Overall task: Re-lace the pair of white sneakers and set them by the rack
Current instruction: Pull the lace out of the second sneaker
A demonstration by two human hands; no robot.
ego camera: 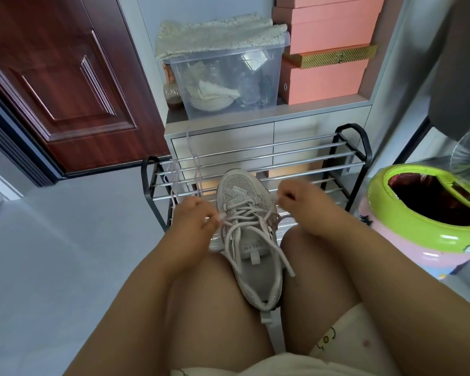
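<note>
One white sneaker [248,240] lies wedged between my thighs, toe pointing away toward the shoe rack [255,164]. Its white lace [239,213] runs crossed through the eyelets, with loose ends trailing over the tongue and right side. My left hand [194,215] pinches a strand of the lace at the shoe's left side. My right hand [296,198] pinches the lace at the shoe's right side, a little higher. A second loose lace [194,158] hangs draped over the rack's left bars. I see no second sneaker.
A dark wooden door [65,77] stands at the left. Behind the rack a white cabinet [220,131] carries a clear plastic bin [228,77] and stacked pink boxes [326,50]. A green and pink bin [429,213] sits at the right. Grey floor [65,253] spreads left.
</note>
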